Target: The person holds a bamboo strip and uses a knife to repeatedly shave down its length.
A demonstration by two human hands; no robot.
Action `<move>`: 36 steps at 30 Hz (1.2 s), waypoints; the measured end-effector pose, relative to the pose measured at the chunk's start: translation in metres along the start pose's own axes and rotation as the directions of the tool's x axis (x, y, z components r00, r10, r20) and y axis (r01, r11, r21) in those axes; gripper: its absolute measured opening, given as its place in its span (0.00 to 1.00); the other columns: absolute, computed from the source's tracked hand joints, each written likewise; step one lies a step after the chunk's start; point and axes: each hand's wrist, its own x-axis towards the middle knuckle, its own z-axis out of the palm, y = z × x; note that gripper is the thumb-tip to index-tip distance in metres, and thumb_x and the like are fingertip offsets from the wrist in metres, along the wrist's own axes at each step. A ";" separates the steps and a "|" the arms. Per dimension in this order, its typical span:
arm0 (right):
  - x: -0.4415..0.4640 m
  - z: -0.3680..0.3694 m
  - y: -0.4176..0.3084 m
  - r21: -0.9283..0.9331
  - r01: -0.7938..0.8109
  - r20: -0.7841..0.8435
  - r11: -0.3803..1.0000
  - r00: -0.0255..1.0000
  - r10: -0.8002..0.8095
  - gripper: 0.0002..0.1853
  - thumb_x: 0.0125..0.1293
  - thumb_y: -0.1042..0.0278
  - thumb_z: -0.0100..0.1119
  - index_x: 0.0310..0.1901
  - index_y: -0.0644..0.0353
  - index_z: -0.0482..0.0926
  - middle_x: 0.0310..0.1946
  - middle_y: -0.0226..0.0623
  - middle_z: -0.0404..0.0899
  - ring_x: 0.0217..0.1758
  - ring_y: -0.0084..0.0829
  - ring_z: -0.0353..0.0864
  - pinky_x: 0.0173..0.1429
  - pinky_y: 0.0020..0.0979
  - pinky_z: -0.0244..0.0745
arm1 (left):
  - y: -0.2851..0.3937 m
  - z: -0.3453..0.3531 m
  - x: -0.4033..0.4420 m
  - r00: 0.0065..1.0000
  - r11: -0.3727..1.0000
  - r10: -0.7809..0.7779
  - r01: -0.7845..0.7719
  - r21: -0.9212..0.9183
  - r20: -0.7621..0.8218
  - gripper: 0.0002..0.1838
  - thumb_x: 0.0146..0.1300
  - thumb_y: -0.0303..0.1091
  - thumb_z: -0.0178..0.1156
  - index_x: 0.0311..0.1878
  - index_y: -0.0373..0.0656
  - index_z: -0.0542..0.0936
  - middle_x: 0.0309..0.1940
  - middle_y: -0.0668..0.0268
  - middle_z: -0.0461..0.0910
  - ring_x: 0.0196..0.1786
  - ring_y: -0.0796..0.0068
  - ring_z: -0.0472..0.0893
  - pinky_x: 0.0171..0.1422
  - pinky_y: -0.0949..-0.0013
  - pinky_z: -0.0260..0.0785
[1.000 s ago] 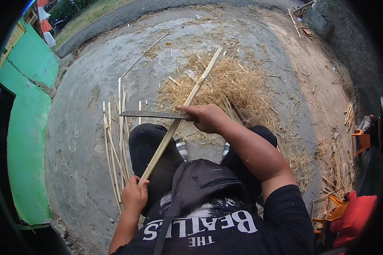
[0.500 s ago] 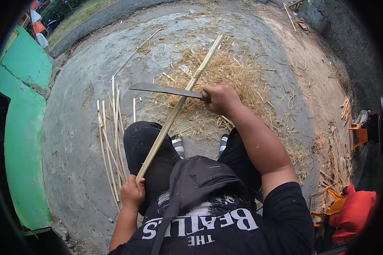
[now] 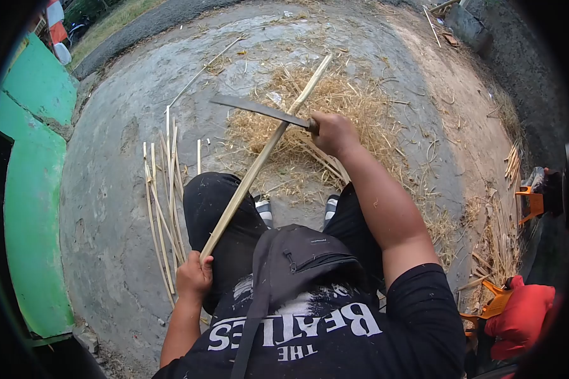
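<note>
My left hand point(image 3: 195, 275) grips the near end of a long pale strip of split bamboo point(image 3: 245, 183), beside my left knee. The strip slants up and away to the right, over a heap of shavings point(image 3: 354, 120). Closed round a short handle, my right hand point(image 3: 335, 134) holds a machete point(image 3: 250, 106). Its blade points left and lies across the strip in its upper half, apparently touching it.
Several thin strips point(image 3: 164, 208) lie on the concrete point(image 3: 114, 227) to my left. A green wall point(image 3: 35, 221) stands at far left. Rightwards are more bamboo pieces point(image 3: 499, 246), an orange chair point(image 3: 496, 300) and red cloth point(image 3: 521, 319).
My right hand has moved slightly away from me along the strip, carrying the machete, whose blade is now tilted more. My left hand still holds the strip's near end.
</note>
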 end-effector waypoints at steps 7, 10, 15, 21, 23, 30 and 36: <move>-0.012 0.001 -0.001 0.020 0.188 -0.047 0.982 0.981 -0.187 0.07 0.68 0.59 0.66 0.38 0.51 0.80 0.35 0.41 0.87 0.37 0.49 0.89 0.45 0.50 0.84 | 0.001 -0.006 0.004 1.000 1.000 0.020 -0.020 -0.009 0.020 0.28 0.79 0.62 0.52 0.37 0.43 0.74 0.24 0.45 0.80 0.31 0.32 0.82 0.32 0.38 0.71; -0.009 0.003 0.003 -0.022 0.229 -0.034 0.973 0.973 -0.230 0.08 0.68 0.59 0.66 0.37 0.51 0.80 0.34 0.41 0.86 0.37 0.49 0.89 0.43 0.50 0.84 | 0.001 -0.001 0.002 1.000 1.000 0.020 -0.020 -0.022 0.011 0.29 0.79 0.62 0.52 0.36 0.43 0.73 0.24 0.45 0.80 0.31 0.32 0.82 0.32 0.38 0.71; 0.015 -0.005 0.035 0.004 -0.153 -0.037 0.988 0.987 0.153 0.05 0.69 0.61 0.63 0.41 0.50 0.82 0.37 0.43 0.88 0.41 0.49 0.90 0.47 0.49 0.84 | 0.006 -0.008 0.007 1.000 1.000 0.006 -0.006 -0.001 0.016 0.29 0.78 0.63 0.53 0.35 0.43 0.73 0.24 0.45 0.79 0.32 0.31 0.81 0.32 0.38 0.71; -0.009 0.004 -0.005 -0.039 0.282 -0.079 0.959 0.956 -0.284 0.06 0.66 0.61 0.68 0.37 0.51 0.80 0.30 0.38 0.86 0.38 0.47 0.89 0.43 0.49 0.83 | 0.001 -0.005 0.006 0.999 1.000 0.027 -0.027 0.008 0.033 0.29 0.79 0.62 0.53 0.35 0.43 0.72 0.24 0.45 0.79 0.31 0.31 0.81 0.32 0.38 0.71; -0.010 0.007 -0.008 -0.050 0.345 -0.072 0.937 0.935 -0.348 0.06 0.66 0.61 0.67 0.37 0.51 0.80 0.30 0.37 0.86 0.37 0.48 0.89 0.43 0.48 0.84 | -0.001 0.002 0.007 0.999 0.999 0.032 -0.032 0.001 0.001 0.29 0.78 0.62 0.53 0.35 0.43 0.72 0.24 0.45 0.79 0.31 0.31 0.81 0.32 0.38 0.71; 0.017 0.016 0.054 0.071 -0.265 -0.017 0.962 0.964 0.267 0.07 0.67 0.60 0.65 0.40 0.52 0.81 0.38 0.45 0.88 0.46 0.51 0.88 0.49 0.51 0.83 | 0.006 -0.018 0.009 0.999 0.999 0.012 -0.014 0.042 0.047 0.29 0.79 0.62 0.53 0.35 0.43 0.72 0.24 0.44 0.79 0.32 0.31 0.81 0.32 0.38 0.71; -0.024 -0.007 -0.028 0.055 0.291 0.083 0.955 0.952 -0.294 0.09 0.64 0.60 0.69 0.38 0.53 0.79 0.33 0.40 0.86 0.40 0.50 0.89 0.45 0.52 0.82 | 0.002 -0.007 0.012 0.998 0.999 0.031 -0.030 -0.031 0.056 0.27 0.79 0.60 0.54 0.36 0.42 0.72 0.24 0.44 0.79 0.33 0.30 0.81 0.33 0.39 0.70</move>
